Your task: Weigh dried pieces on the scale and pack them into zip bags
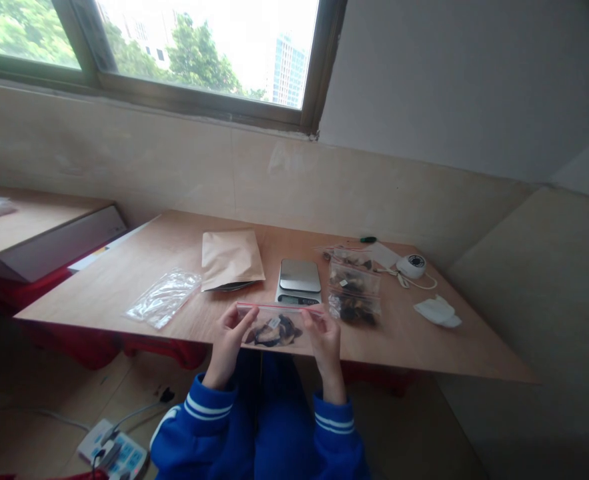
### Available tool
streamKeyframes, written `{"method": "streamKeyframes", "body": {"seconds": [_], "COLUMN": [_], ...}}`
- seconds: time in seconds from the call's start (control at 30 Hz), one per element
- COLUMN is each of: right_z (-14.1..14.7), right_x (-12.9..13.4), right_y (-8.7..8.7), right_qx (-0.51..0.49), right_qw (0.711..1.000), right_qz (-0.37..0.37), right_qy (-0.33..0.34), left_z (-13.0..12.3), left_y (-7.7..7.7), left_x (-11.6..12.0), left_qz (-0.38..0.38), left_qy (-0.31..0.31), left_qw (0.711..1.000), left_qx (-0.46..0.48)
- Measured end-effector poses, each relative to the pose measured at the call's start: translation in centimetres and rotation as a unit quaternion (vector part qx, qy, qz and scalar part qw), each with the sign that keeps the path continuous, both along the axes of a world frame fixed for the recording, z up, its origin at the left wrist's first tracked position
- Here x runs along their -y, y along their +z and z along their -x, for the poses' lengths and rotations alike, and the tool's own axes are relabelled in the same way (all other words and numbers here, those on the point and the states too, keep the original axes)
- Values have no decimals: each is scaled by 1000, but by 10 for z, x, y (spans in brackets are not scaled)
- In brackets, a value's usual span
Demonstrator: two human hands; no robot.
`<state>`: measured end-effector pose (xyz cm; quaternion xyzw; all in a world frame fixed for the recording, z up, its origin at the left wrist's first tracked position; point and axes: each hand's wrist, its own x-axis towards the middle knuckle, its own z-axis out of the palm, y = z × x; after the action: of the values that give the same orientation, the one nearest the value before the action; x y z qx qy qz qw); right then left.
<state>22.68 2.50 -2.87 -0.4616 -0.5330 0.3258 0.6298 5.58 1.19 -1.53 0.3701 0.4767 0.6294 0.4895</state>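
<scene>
My left hand [228,343] and my right hand [325,341] hold a small clear zip bag [275,327] between them, one at each end of its red-striped top edge. Dark dried pieces and a small white packet lie inside the bag. I hold it just above the front edge of the wooden table [414,340]. Straight behind the bag stands a small digital scale [299,280] with a bare metal platform.
Filled zip bags [353,285] lie in a row right of the scale. A brown paper pouch [231,258] and a pile of clear bags [165,297] lie to the left. A white round device [411,265] with cord and a white cloth [437,311] sit far right.
</scene>
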Motion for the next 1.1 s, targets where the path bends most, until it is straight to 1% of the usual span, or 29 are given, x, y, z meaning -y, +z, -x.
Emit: {"method": "streamKeyframes", "body": {"seconds": [0.17,0.27,0.33,0.4,0.47,0.53,0.6,0.7,0.8,0.93,1.0,1.1], "right_z": [1,2,2,3,6,10,13,14,11,6,5,6], "right_x": [0,-1,-2,-1,0,1,2,3,3,4,5,5], "right_y": [2,2,0,-3,-6,-8,-8,-5,-2,0,-1,-3], "right_qx": [1,-11,-34,-74,-110,-124,-122,-117,-105,-77,-61,-50], "right_qw": [1000,1000,999,996,990,984,982,984,985,983,983,985], "right_qz": [-8,-7,8,28,45,57,63,61,68,74,73,77], "right_qy": [-4,-2,8,34,79,119,129,116,118,147,155,143], "left_z": [3,3,1,-1,-3,-4,-3,-2,-2,-1,1,4], "left_y": [3,1,-1,-3,-5,-6,-8,-9,-9,-9,-9,-7], "left_x": [3,2,0,-1,-1,1,3,3,1,-2,-2,0], "left_qz": [1,-16,-27,-36,-37,-29,-22,-13,-14,-24,-23,-25], "left_qy": [4,16,21,11,-1,-18,-46,-79,-68,-33,-29,-32], "left_qw": [999,999,999,999,999,999,997,996,998,999,999,999], "left_qx": [-32,-37,-32,-19,8,37,52,36,9,-15,-24,-31]}}
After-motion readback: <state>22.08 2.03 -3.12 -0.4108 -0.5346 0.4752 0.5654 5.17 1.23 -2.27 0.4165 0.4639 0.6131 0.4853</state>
